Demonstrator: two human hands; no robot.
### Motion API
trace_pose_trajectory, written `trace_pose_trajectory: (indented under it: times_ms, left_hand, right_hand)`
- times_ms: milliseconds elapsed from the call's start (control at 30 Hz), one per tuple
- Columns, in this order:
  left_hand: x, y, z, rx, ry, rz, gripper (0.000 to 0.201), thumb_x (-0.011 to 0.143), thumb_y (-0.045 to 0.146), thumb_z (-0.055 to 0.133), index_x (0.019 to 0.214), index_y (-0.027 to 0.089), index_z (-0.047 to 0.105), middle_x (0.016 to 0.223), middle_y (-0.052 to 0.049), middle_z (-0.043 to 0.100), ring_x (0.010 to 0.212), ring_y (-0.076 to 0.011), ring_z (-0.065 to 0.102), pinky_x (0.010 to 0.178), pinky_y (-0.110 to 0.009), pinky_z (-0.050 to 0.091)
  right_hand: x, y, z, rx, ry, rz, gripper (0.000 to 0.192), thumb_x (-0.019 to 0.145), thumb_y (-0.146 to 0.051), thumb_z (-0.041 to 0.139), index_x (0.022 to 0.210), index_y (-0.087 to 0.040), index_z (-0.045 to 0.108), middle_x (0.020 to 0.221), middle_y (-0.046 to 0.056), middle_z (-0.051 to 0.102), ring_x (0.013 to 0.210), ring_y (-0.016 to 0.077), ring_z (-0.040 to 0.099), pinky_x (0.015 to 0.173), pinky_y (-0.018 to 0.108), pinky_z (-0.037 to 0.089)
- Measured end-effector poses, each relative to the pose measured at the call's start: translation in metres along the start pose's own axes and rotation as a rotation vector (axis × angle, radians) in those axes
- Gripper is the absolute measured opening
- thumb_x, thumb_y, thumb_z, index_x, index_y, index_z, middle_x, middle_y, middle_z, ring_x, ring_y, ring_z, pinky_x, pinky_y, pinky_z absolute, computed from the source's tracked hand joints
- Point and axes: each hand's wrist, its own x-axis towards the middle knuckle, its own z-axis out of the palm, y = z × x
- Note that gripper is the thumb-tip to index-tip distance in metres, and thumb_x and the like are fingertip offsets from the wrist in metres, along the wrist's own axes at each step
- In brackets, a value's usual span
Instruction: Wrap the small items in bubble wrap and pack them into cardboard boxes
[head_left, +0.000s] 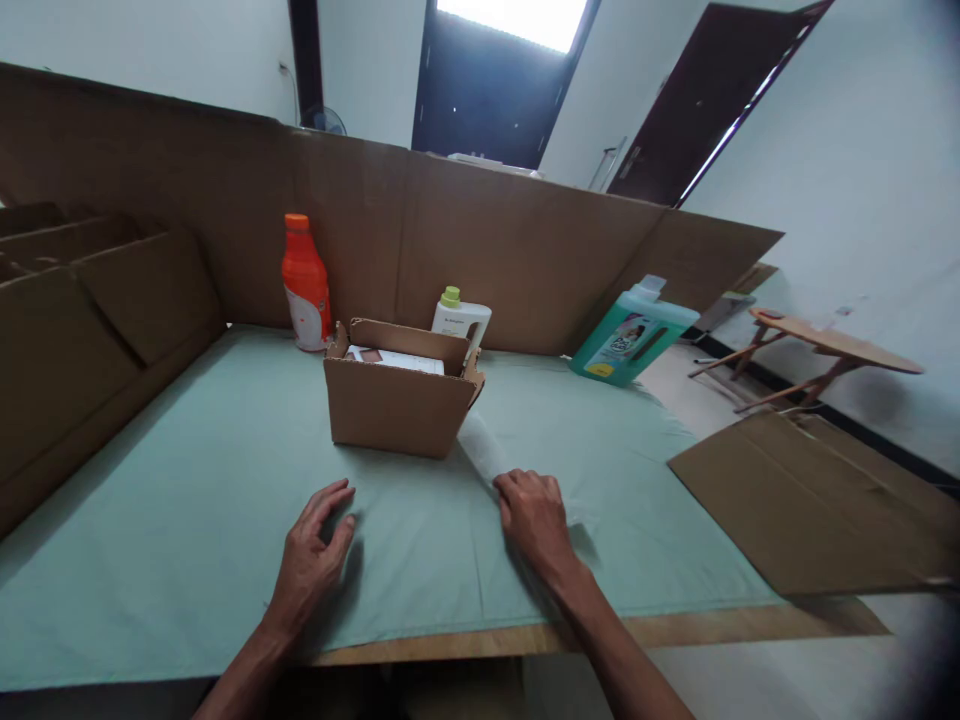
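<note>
My right hand (534, 520) is closed over a strip of whitish, see-through plastic wrap (482, 447) lying on the cloth. One end of the wrap reaches the right corner of a small cardboard box (397, 405), and a crumpled bit shows on the hand's other side. My left hand (313, 548) hovers near the cloth in front of the box, fingers apart and bent, holding nothing. The open-topped box contains a white item with a printed face (397, 360); its lower part is hidden.
A pale green cloth (187, 520) covers the table. Behind the box stand an orange-red bottle (306, 285) and a white bottle with a green cap (460, 318). A teal jug (632, 335) stands at right. Cardboard panels (525, 255) wall the back; cardboard compartments (82, 340) occupy the left.
</note>
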Motion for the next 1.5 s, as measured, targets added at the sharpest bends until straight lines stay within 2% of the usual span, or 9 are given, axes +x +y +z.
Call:
trace_pose_trajectory:
  times_ms: [200, 333, 467, 567, 767, 1000, 1167, 1333, 1500]
  left_hand:
    - [-0.018, 0.008, 0.006, -0.073, -0.144, -0.114, 0.05, 0.084, 0.047, 0.061, 0.124, 0.017, 0.063, 0.127, -0.014, 0.067, 0.117, -0.028, 0.065, 0.102, -0.044, 0.051]
    - [-0.017, 0.021, 0.011, 0.037, -0.126, -0.112, 0.067, 0.08, 0.048, 0.063, 0.138, 0.016, 0.051, 0.131, -0.014, 0.065, 0.121, -0.0287, 0.062, 0.101, -0.043, 0.05]
    - [-0.013, 0.029, 0.011, 0.209, -0.12, -0.108, 0.063, 0.083, 0.043, 0.051, 0.139, 0.015, 0.051, 0.095, -0.007, 0.073, 0.076, -0.0212, 0.069, 0.076, -0.036, 0.055]
    - [-0.007, 0.027, -0.005, 0.345, -0.103, -0.087, 0.062, 0.08, 0.048, 0.054, 0.132, 0.016, 0.059, 0.082, -0.004, 0.071, 0.061, -0.0187, 0.062, 0.068, -0.034, 0.053]
    - [0.061, 0.026, -0.033, 0.295, 0.097, 0.001, 0.074, 0.077, 0.052, 0.064, 0.141, 0.016, 0.05, 0.13, -0.017, 0.063, 0.1, -0.0272, 0.066, 0.077, -0.039, 0.054]
    - [0.148, 0.014, 0.014, 0.187, -0.015, 0.044, 0.052, 0.083, 0.029, 0.058, 0.133, 0.014, 0.055, 0.112, -0.012, 0.07, 0.093, -0.025, 0.066, 0.082, -0.037, 0.053]
    - [0.171, 0.011, 0.03, 0.246, 0.0, 0.034, 0.053, 0.085, 0.022, 0.056, 0.137, 0.016, 0.052, 0.117, -0.013, 0.068, 0.102, -0.0262, 0.064, 0.093, -0.04, 0.05]
    - [0.138, 0.009, 0.012, 0.321, 0.004, 0.023, 0.071, 0.083, 0.032, 0.061, 0.148, 0.012, 0.04, 0.132, -0.021, 0.06, 0.116, -0.0332, 0.058, 0.101, -0.051, 0.045]
    - [0.066, -0.006, -0.021, 0.594, -0.204, 0.155, 0.045, 0.076, 0.042, 0.066, 0.114, 0.018, 0.069, 0.123, -0.017, 0.064, 0.119, -0.0392, 0.054, 0.103, -0.057, 0.041]
  right_hand:
    - [-0.052, -0.065, -0.017, 0.272, 0.074, -0.367, 0.022, 0.079, -0.002, 0.057, 0.087, -0.023, 0.062, 0.087, 0.004, 0.068, 0.084, 0.0216, 0.056, 0.089, 0.039, 0.038]
    - [-0.067, -0.064, -0.001, 0.383, 0.189, -0.477, 0.022, 0.089, -0.006, 0.05, 0.096, -0.022, 0.064, 0.092, 0.004, 0.069, 0.092, 0.0209, 0.058, 0.099, 0.042, 0.038]
    - [-0.055, -0.056, 0.012, 0.391, 0.253, -0.521, 0.022, 0.091, -0.006, 0.05, 0.096, -0.022, 0.066, 0.097, 0.005, 0.072, 0.108, 0.0232, 0.06, 0.101, 0.044, 0.039]
    - [-0.04, -0.048, 0.007, 0.489, 0.193, -0.468, 0.022, 0.088, -0.013, 0.059, 0.105, -0.023, 0.067, 0.117, 0.009, 0.071, 0.119, 0.0272, 0.058, 0.101, 0.048, 0.043]
    - [0.028, -0.025, -0.001, 0.754, 0.109, 0.005, 0.047, 0.091, -0.036, 0.057, 0.136, -0.021, 0.055, 0.131, 0.015, 0.065, 0.112, 0.0284, 0.065, 0.094, 0.046, 0.052]
    - [0.124, -0.019, 0.028, 0.742, -0.095, 0.162, 0.033, 0.086, -0.026, 0.057, 0.118, -0.018, 0.064, 0.105, 0.011, 0.076, 0.094, 0.0267, 0.071, 0.081, 0.034, 0.053]
    - [0.157, -0.007, 0.033, 0.69, -0.123, 0.135, 0.04, 0.089, -0.026, 0.054, 0.127, -0.016, 0.061, 0.12, 0.014, 0.072, 0.103, 0.0279, 0.069, 0.088, 0.036, 0.051]
    - [0.112, 0.024, 0.024, 0.621, -0.166, 0.027, 0.043, 0.085, -0.035, 0.065, 0.124, -0.018, 0.066, 0.129, 0.013, 0.068, 0.12, 0.0319, 0.061, 0.102, 0.044, 0.044]
    - [0.035, 0.07, 0.032, 0.308, -0.152, -0.051, 0.036, 0.08, -0.027, 0.071, 0.115, -0.022, 0.071, 0.121, 0.009, 0.072, 0.114, 0.0289, 0.062, 0.095, 0.042, 0.046]
